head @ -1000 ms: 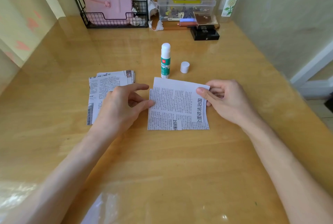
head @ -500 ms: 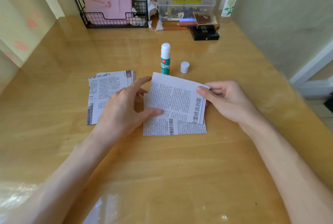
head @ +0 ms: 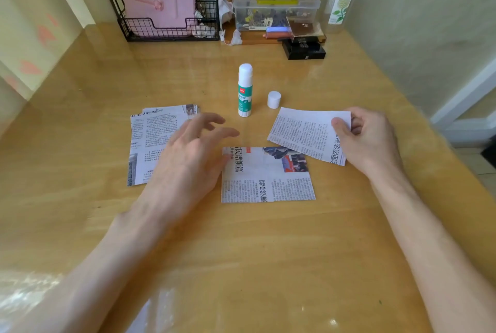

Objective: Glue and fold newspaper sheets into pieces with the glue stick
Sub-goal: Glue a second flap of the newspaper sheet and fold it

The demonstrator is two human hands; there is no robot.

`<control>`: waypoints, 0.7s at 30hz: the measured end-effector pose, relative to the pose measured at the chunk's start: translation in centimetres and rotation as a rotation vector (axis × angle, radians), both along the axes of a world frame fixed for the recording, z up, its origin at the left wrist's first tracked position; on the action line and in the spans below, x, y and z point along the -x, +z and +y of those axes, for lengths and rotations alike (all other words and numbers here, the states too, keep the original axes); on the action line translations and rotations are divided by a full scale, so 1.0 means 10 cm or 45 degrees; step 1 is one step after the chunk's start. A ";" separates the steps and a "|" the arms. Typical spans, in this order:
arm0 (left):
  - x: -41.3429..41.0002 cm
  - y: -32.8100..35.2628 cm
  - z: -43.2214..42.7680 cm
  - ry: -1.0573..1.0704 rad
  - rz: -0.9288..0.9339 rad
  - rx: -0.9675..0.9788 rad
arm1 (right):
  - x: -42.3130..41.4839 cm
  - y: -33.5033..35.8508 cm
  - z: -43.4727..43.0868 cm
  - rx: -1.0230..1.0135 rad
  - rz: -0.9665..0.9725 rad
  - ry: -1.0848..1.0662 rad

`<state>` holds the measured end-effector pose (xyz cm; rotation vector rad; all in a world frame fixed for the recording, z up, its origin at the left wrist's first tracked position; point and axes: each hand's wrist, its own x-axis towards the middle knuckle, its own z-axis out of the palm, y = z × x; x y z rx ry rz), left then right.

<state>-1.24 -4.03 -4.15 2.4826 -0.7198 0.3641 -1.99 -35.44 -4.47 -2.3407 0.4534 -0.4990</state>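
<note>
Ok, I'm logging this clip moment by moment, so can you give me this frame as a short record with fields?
left hand: open, fingers spread, over the right edge of the newspaper stack, holding nothing
right hand: pinches a newspaper piece by its right end
flat sheet: on the table; the newspaper piece overlaps its far right corner
glue stick: upright, uncapped, cap to its right

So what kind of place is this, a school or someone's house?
Probably a home desk: a wooden tabletop with a glue stick and newspaper sheets, a clear storage box and a pink case in a wire rack behind.
</note>
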 end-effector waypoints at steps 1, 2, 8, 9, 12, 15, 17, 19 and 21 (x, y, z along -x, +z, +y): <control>0.01 0.00 -0.01 -0.092 -0.003 -0.041 | 0.00 0.00 0.01 0.029 0.021 -0.008; 0.03 -0.01 -0.04 -0.203 0.037 -0.102 | 0.00 0.01 0.03 0.058 0.042 -0.020; 0.16 -0.15 -0.12 -0.446 0.177 -0.437 | -0.02 -0.01 0.11 0.087 0.036 0.008; 0.15 -0.15 -0.12 -0.441 0.177 -0.444 | -0.02 -0.01 0.12 0.079 0.017 0.026; 0.15 -0.14 -0.11 -0.448 0.181 -0.473 | 0.01 -0.02 0.15 0.283 -0.013 0.051; 0.17 -0.12 -0.11 -0.464 0.195 -0.486 | 0.04 0.01 0.23 0.360 -0.114 0.253; 0.18 -0.10 -0.09 -0.469 0.201 -0.497 | 0.06 0.00 0.33 0.381 -0.080 0.447; 0.19 -0.08 -0.08 -0.476 0.222 -0.496 | 0.08 -0.03 0.38 0.435 0.042 0.566; 0.19 -0.08 -0.07 -0.485 0.240 -0.487 | 0.08 -0.05 0.38 0.460 0.095 0.595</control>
